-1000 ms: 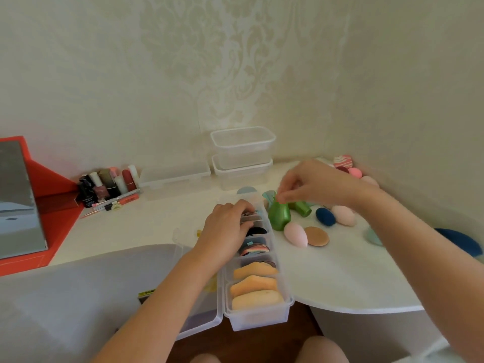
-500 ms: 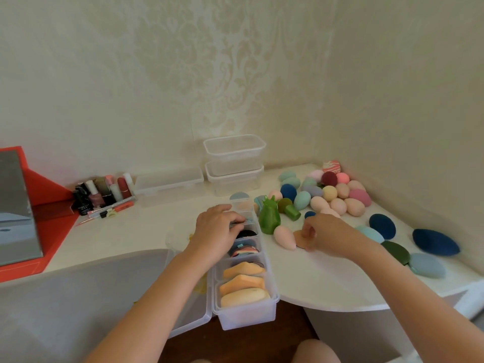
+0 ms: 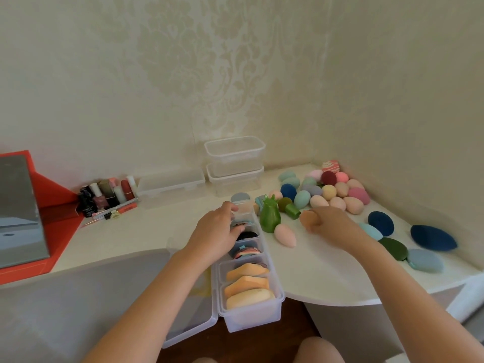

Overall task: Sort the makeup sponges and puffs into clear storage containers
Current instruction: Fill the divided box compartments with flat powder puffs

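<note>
A long clear divided container [image 3: 250, 314] juts over the table's front edge, with orange wedge sponges [image 3: 246, 284] in its near compartments and flat round puffs [image 3: 246, 251] further in. My left hand [image 3: 217, 231] rests on its far compartments, fingers spread on the puffs there. My right hand [image 3: 330, 226] pinches a brown round puff [image 3: 306, 218] just above the table, right of a green sponge holder [image 3: 269, 214]. A pink egg sponge [image 3: 285, 235] lies beside it. A heap of coloured egg sponges [image 3: 327, 191] fills the far right corner.
Two stacked clear tubs [image 3: 235, 163] and a flat lidded box [image 3: 170, 180] stand at the wall. Nail polish bottles [image 3: 104, 196] sit left, by a red box [image 3: 47, 231]. Large blue, green and grey puffs [image 3: 432, 238] lie near the right edge. An open lid [image 3: 193, 323] hangs left of the container.
My right hand came down from above the green holder to the brown puff on the table and has lifted it. The left hand stayed on the container.
</note>
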Tool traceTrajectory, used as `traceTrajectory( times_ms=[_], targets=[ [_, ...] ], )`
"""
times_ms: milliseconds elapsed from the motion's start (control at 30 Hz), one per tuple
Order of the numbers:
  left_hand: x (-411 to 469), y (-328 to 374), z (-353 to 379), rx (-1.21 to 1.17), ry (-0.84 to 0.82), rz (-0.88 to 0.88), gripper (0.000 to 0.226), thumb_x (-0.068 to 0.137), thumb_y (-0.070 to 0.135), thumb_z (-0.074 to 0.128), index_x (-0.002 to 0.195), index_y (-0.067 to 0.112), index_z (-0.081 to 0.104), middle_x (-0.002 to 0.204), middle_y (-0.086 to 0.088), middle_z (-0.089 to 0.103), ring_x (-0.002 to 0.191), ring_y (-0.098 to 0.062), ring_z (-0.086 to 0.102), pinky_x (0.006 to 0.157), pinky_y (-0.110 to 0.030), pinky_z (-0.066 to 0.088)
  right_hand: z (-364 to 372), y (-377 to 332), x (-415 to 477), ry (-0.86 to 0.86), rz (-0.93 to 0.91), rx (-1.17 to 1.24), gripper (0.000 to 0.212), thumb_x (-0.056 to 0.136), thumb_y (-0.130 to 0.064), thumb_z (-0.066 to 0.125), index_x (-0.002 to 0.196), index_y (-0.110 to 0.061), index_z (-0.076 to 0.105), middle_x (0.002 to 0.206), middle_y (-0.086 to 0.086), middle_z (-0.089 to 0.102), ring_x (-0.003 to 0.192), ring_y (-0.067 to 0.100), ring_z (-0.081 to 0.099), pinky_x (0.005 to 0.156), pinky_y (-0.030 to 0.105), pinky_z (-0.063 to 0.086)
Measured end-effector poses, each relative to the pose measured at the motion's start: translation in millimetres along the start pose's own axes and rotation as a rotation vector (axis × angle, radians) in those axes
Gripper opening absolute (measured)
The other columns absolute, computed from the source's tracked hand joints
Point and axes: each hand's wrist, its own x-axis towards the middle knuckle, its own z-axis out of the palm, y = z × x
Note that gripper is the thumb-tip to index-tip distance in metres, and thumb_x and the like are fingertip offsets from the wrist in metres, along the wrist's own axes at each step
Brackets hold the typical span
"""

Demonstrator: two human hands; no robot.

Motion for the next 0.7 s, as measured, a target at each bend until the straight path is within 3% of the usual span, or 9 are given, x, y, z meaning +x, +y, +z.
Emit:
traceTrajectory(
  times_ms=[133,233,333,400,467,533,700],
  targets=[
    [-1.1,-2.2,0.0,-0.009,-0.022,0.002,0.045,0.091,0.036,0.058,0.132,0.020,0.049,0.128,0.004,0.058,0.117,-0.013,0.052,0.096,-0.025,0.039,-26.1,-19.7,-10.7,0.195,-0.042,0.062,0.012,0.087,-0.024,0.065,0.089,-0.013,0.063,0.065,-0.008,0.044,0.057,0.006,0.041,0.047,0.019,0.026],
    [-1.8,-4.9,-2.1,-0.041,-0.057,0.013,0.043,0.086,0.038,0.064,0.126,0.023,0.057,0.123,0.006,0.062,0.113,-0.010,0.056,0.093,-0.022,0.040,-30.0,-42.5,-10.5,0.247,-0.187,0.083,0.011,0.089,-0.023,0.063,0.086,-0.013,0.065,0.073,-0.002,0.057,0.061,0.009,0.045,0.047,0.018,0.030],
    [-7.4,-5.4,-2.7,-0.094,-0.074,0.035,0.044,0.084,0.038,0.066,0.124,0.022,0.060,0.120,0.004,0.063,0.110,-0.010,0.057,0.090,-0.019,0.038,-18.7,-68.0,-6.3,0.167,-0.371,0.099,0.018,0.095,-0.017,0.050,0.081,-0.016,0.061,0.089,0.000,0.053,0.080,0.012,0.047,0.057,0.019,0.029],
    [-9.3,-6.6,-2.8,-0.122,-0.069,0.057,0.043,0.085,0.038,0.065,0.124,0.022,0.061,0.118,0.004,0.062,0.110,-0.011,0.055,0.091,-0.018,0.036,-5.3,-82.1,-2.3,0.079,-0.460,0.053,0.019,0.097,-0.017,0.047,0.085,-0.015,0.060,0.087,-0.002,0.046,0.078,0.010,0.047,0.060,0.016,0.029],
    [-10.3,-7.5,-5.2,-0.140,-0.072,0.067,0.041,0.085,0.039,0.065,0.123,0.024,0.061,0.112,0.006,0.056,0.105,-0.009,0.052,0.089,-0.017,0.033,8.2,-92.0,3.1,0.057,-0.506,-0.042,0.017,0.097,-0.020,0.048,0.088,-0.015,0.061,0.088,0.000,0.052,0.078,0.013,0.052,0.065,0.017,0.036],
    [-11.3,-8.6,-6.5,-0.158,-0.075,0.065,0.041,0.083,0.040,0.066,0.122,0.026,0.061,0.103,0.009,0.048,0.096,-0.003,0.047,0.085,-0.014,0.031,17.4,-98.0,11.4,0.082,-0.505,-0.107,0.017,0.094,-0.019,0.050,0.100,-0.015,0.066,0.096,0.002,0.063,0.088,0.019,0.059,0.076,0.028,0.047],
    [-11.9,-12.4,-2.8,-0.225,-0.042,0.021,0.038,0.078,0.039,0.072,0.107,0.026,0.051,0.107,0.013,0.050,0.099,0.000,0.046,0.082,-0.012,0.032,28.0,-105.6,19.9,0.039,-0.540,-0.390,0.031,0.090,-0.004,0.045,0.113,-0.014,0.063,0.108,0.006,0.057,0.098,0.022,0.055,0.071,0.027,0.038]
  ],
)
